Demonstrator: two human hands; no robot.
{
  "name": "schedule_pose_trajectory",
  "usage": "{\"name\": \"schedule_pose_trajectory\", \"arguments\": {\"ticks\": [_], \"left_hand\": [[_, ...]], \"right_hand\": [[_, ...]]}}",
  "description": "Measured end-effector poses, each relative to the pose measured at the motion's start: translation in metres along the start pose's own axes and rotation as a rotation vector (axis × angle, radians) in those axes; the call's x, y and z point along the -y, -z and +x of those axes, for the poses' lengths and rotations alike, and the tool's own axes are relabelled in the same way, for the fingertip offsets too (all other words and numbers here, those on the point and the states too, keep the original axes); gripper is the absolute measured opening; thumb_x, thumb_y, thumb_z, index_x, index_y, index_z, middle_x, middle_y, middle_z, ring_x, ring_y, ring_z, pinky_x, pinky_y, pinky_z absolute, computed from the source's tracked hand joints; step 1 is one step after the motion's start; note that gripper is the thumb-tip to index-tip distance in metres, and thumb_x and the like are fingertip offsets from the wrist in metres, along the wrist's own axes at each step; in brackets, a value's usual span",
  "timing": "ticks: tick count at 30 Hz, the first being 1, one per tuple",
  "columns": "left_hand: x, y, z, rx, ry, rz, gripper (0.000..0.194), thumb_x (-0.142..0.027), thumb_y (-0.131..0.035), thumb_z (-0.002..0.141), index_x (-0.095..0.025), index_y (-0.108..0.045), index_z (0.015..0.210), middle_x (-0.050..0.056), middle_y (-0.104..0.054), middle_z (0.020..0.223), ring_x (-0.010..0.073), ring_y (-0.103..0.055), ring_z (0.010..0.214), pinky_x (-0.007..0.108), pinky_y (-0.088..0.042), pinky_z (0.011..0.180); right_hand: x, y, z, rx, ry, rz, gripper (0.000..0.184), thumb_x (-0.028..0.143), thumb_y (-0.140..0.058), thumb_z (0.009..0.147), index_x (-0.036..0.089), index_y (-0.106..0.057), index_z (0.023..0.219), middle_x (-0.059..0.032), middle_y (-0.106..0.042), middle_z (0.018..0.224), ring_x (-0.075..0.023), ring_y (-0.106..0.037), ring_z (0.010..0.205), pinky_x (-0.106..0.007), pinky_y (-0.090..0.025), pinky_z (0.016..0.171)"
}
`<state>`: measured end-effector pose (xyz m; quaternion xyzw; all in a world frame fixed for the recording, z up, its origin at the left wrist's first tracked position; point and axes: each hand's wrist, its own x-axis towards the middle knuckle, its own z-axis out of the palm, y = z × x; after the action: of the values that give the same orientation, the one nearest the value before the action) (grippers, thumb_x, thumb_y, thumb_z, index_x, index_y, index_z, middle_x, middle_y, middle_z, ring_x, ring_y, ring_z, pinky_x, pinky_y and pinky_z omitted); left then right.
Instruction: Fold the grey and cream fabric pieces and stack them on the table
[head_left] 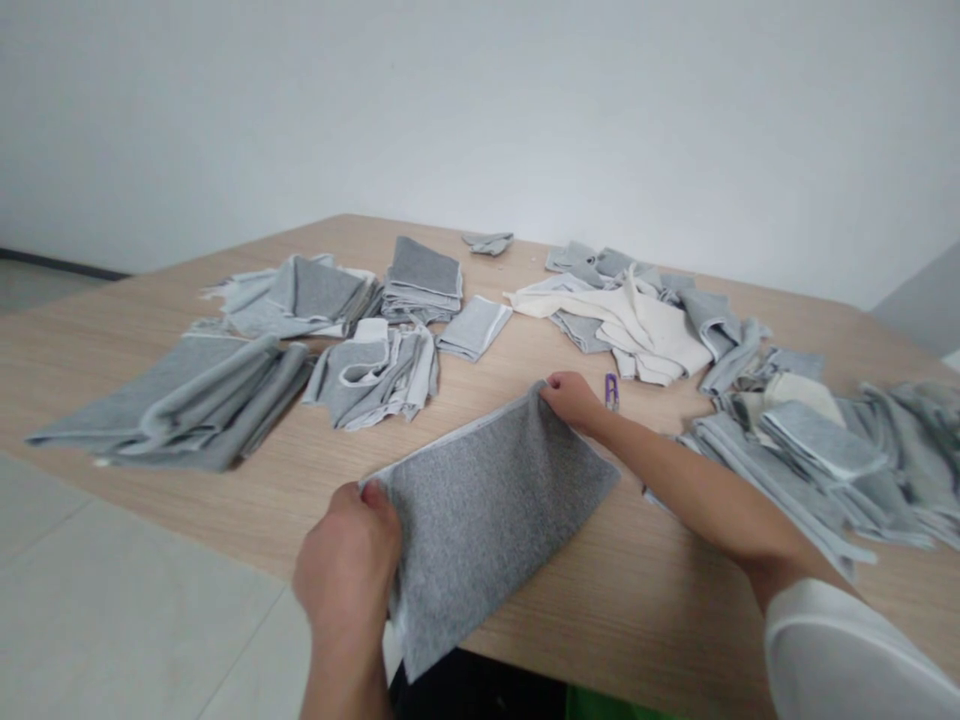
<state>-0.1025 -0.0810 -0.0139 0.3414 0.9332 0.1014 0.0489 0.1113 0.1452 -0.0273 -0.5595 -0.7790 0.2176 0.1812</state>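
Observation:
A rectangular piece of grey fabric [487, 510] with a pale edge is stretched between my two hands at the table's near edge. My left hand [352, 545] pinches its near left corner, thumb on top. At the far right corner, my right hand [571, 400] grips the cloth with fingers closed. The lower left part of the fabric hangs past the table edge. Just beyond my right hand lies a small purple-handled tool [612, 391], perhaps thread snips, flat on the wood.
Folded grey fabric [187, 400] lies at the left of the wooden table [300, 510]. Behind are a neat grey stack [424, 280], crumpled pieces [375, 370] and one folded piece [475, 328]. Cream cloth [652, 330] and heaped grey scraps [825, 460] spread over the right side.

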Motion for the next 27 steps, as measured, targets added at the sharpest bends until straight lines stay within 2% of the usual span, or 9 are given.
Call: {"name": "schedule_pose_trajectory", "arguments": {"ticks": [3,6,8,11,13,15,19,22,27], "left_hand": [[-0.001,0.001,-0.005,-0.165,-0.023,-0.023,0.055,-0.046,-0.031,0.094,-0.011,-0.043,0.135,0.02,-0.063,0.114,0.0337,-0.064,0.096,0.039,-0.046,0.067],[0.0,-0.001,-0.01,-0.326,-0.14,-0.026,0.042,-0.039,-0.034,0.095,-0.018,-0.053,0.126,0.014,-0.06,0.117,0.029,-0.061,0.101,0.035,-0.046,0.071],[0.001,-0.003,-0.01,-0.268,-0.268,-0.033,0.036,-0.035,-0.034,0.095,-0.021,-0.059,0.117,0.01,-0.062,0.113,0.0247,-0.061,0.101,0.032,-0.046,0.074],[0.001,-0.006,-0.006,-0.038,-0.464,-0.01,0.031,-0.032,-0.035,0.095,-0.024,-0.062,0.108,0.006,-0.065,0.11,0.0207,-0.061,0.101,0.029,-0.045,0.079],[0.0,-0.006,-0.003,0.055,-0.51,0.017,0.029,-0.033,-0.037,0.094,-0.024,-0.063,0.102,0.005,-0.066,0.109,0.0207,-0.062,0.101,0.029,-0.045,0.081],[-0.003,-0.005,-0.001,0.078,-0.493,0.029,0.03,-0.036,-0.037,0.094,-0.023,-0.062,0.103,0.007,-0.066,0.11,0.0227,-0.062,0.101,0.031,-0.046,0.081],[-0.01,-0.002,0.001,0.083,-0.384,0.054,0.045,-0.043,-0.031,0.094,-0.014,-0.051,0.123,0.017,-0.063,0.117,0.0315,-0.063,0.103,0.04,-0.047,0.079],[-0.013,0.0,0.002,0.105,-0.324,0.065,0.047,-0.047,-0.03,0.093,-0.013,-0.054,0.115,0.018,-0.065,0.11,0.0349,-0.065,0.097,0.044,-0.048,0.076],[-0.016,0.0,0.005,0.107,-0.255,0.056,0.046,-0.047,-0.031,0.092,-0.013,-0.057,0.107,0.019,-0.065,0.105,0.0356,-0.065,0.095,0.044,-0.048,0.075]], "right_hand": [[-0.001,0.001,-0.001,0.016,0.004,0.021,0.018,0.024,-0.05,0.077,0.014,-0.063,0.07,-0.0021,-0.059,0.065,-0.0134,-0.051,0.064,-0.024,-0.032,0.056],[-0.001,0.001,-0.001,0.044,0.009,0.029,0.016,0.023,-0.052,0.076,0.014,-0.063,0.069,-0.0017,-0.059,0.065,-0.0129,-0.051,0.063,-0.024,-0.032,0.056],[-0.001,0.001,0.0,0.056,0.012,0.027,0.016,0.023,-0.052,0.076,0.013,-0.063,0.069,-0.0017,-0.059,0.064,-0.0128,-0.05,0.063,-0.024,-0.031,0.056],[-0.002,0.001,0.001,0.058,0.015,0.019,0.016,0.022,-0.053,0.077,0.013,-0.064,0.069,-0.0021,-0.059,0.066,-0.013,-0.049,0.064,-0.024,-0.031,0.056],[-0.003,0.001,0.001,0.059,0.017,0.015,0.016,0.022,-0.052,0.077,0.013,-0.064,0.071,-0.0023,-0.06,0.067,-0.0129,-0.049,0.064,-0.024,-0.031,0.057],[-0.003,0.001,0.001,0.063,0.02,0.014,0.017,0.022,-0.052,0.078,0.013,-0.064,0.071,-0.0022,-0.06,0.067,-0.0126,-0.049,0.063,-0.024,-0.031,0.056],[-0.002,0.002,-0.001,0.064,0.033,0.016,0.017,0.022,-0.052,0.079,0.013,-0.064,0.072,-0.0021,-0.06,0.067,-0.0123,-0.049,0.063,-0.024,-0.031,0.057],[-0.001,0.004,-0.002,0.062,0.041,0.013,0.017,0.021,-0.052,0.078,0.013,-0.064,0.069,-0.0019,-0.059,0.066,-0.0124,-0.048,0.063,-0.024,-0.03,0.057],[-0.001,0.004,-0.003,0.062,0.036,0.03,0.016,0.02,-0.053,0.078,0.013,-0.065,0.07,-0.0019,-0.06,0.066,-0.0129,-0.05,0.065,-0.023,-0.032,0.058]]}}
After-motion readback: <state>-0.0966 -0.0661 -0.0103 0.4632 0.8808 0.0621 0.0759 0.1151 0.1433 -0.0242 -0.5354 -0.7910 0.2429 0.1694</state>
